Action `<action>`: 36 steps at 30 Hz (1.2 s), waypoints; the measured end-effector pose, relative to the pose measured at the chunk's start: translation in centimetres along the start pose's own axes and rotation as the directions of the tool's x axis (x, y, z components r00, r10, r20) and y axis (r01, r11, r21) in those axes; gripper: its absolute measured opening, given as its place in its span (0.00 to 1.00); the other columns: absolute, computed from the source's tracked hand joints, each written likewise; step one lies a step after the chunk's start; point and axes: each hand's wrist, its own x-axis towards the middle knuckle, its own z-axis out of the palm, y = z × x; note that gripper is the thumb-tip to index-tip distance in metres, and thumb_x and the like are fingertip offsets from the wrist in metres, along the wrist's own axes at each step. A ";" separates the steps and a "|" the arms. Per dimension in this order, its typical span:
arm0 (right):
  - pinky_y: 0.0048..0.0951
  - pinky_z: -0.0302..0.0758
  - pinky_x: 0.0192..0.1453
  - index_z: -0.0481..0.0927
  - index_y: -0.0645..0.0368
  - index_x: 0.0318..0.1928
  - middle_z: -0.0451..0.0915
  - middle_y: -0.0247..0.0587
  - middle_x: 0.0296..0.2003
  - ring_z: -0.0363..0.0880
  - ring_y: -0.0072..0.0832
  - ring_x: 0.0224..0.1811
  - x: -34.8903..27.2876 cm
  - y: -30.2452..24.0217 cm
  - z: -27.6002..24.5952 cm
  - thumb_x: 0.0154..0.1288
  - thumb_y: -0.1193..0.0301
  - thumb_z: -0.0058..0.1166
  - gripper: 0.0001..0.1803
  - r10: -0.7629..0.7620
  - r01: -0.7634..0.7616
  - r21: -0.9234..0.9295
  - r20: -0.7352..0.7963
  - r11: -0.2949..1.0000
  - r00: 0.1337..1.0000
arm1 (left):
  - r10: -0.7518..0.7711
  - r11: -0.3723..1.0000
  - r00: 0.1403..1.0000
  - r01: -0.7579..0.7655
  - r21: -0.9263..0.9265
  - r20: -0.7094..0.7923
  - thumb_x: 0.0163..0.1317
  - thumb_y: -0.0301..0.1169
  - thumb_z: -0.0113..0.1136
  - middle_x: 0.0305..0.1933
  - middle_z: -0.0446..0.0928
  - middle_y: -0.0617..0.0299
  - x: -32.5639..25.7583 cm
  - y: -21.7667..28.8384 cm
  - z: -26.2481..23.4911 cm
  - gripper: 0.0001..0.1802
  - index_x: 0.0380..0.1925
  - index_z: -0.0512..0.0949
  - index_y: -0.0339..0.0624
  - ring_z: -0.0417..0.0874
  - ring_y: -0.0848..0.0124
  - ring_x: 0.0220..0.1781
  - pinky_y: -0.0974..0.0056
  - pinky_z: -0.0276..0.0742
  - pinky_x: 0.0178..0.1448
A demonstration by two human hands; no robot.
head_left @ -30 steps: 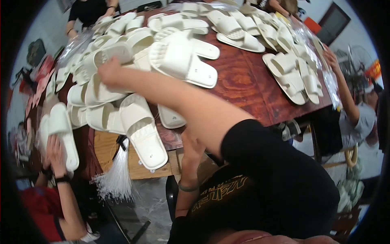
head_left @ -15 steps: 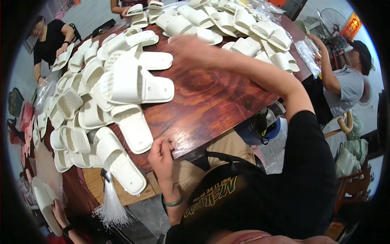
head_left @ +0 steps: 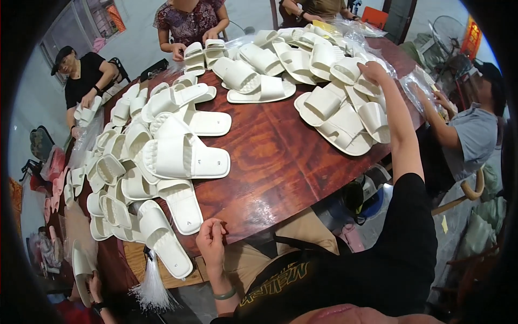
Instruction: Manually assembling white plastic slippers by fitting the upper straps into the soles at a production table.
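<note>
Many white slippers lie on the brown wooden table point(head_left: 259, 146), heaped to the left and along the far right. My right hand point(head_left: 372, 72) is stretched out to the right-hand heap, its fingers closed on a white slipper point(head_left: 346, 70) there. By the near table edge, my left hand point(head_left: 211, 237) has its fingers curled in; whether they hold anything small is hidden. Just beside it lies the sole end of a white slipper point(head_left: 183, 208). Another white slipper point(head_left: 163, 237) juts over the edge, farther left.
White thin ties point(head_left: 152, 289) hang in a bunch under the table's left edge. Co-workers sit around: one at far left point(head_left: 86, 81), one across point(head_left: 189, 24), one at right point(head_left: 467, 129). A hand point(head_left: 96, 286) at lower left holds a slipper. A blue tub point(head_left: 372, 205) stands below.
My right hand has swung from above the table's far middle over to the right-hand slippers. My left hand stays curled at the edge. The view has tilted up, showing more of the co-workers.
</note>
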 end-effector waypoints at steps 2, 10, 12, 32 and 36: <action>0.32 0.72 0.34 0.81 0.65 0.35 0.80 0.44 0.28 0.78 0.30 0.31 0.3 -1.3 -0.5 0.54 0.46 0.53 0.29 -0.294 0.205 0.382 0.191 0.901 0.937 | -0.022 1.000 0.999 0.022 -0.004 -0.041 0.65 0.26 0.50 0.23 0.71 0.70 -0.6 0.2 -0.6 0.06 0.33 0.75 0.34 0.66 0.85 0.23 0.79 0.61 0.26; 0.22 0.67 0.25 0.80 0.58 0.25 0.76 0.29 0.21 0.72 0.16 0.22 -2.7 -4.2 -5.0 0.52 0.59 0.62 0.14 -0.261 0.183 0.560 0.062 0.808 0.963 | 0.032 0.998 0.999 -0.032 0.049 0.010 0.65 0.27 0.50 0.22 0.71 0.69 -0.1 0.1 0.1 0.07 0.33 0.75 0.34 0.68 0.84 0.24 0.77 0.64 0.27; 0.19 0.69 0.25 0.80 0.59 0.31 0.78 0.31 0.24 0.74 0.16 0.22 -4.0 -6.7 -7.4 0.56 0.59 0.59 0.15 -0.387 0.168 0.795 0.090 0.583 0.918 | 0.030 0.999 0.999 -0.031 0.042 0.025 0.66 0.27 0.51 0.22 0.71 0.69 -0.1 0.2 -0.1 0.07 0.32 0.75 0.34 0.68 0.84 0.24 0.77 0.64 0.27; 0.31 0.74 0.43 0.72 0.66 0.51 0.80 0.44 0.35 0.78 0.29 0.37 -37.3 -18.8 -4.1 0.63 0.70 0.48 0.17 -0.930 0.569 0.817 -0.128 0.099 0.345 | 0.403 0.914 0.914 -0.405 0.025 0.042 0.54 0.22 0.60 0.48 0.73 0.57 -4.0 3.0 2.9 0.04 0.31 0.80 0.36 0.72 0.68 0.49 0.65 0.67 0.53; 0.26 0.67 0.58 0.70 0.64 0.55 0.76 0.36 0.47 0.71 0.23 0.52 -46.9 -18.1 -6.2 0.65 0.74 0.48 0.18 -0.994 -0.271 0.962 -0.001 -0.031 0.109 | 0.439 0.899 0.899 -0.439 -0.002 -0.008 0.58 0.22 0.57 0.55 0.69 0.53 -7.0 6.0 3.6 0.06 0.35 0.81 0.35 0.71 0.66 0.56 0.65 0.71 0.54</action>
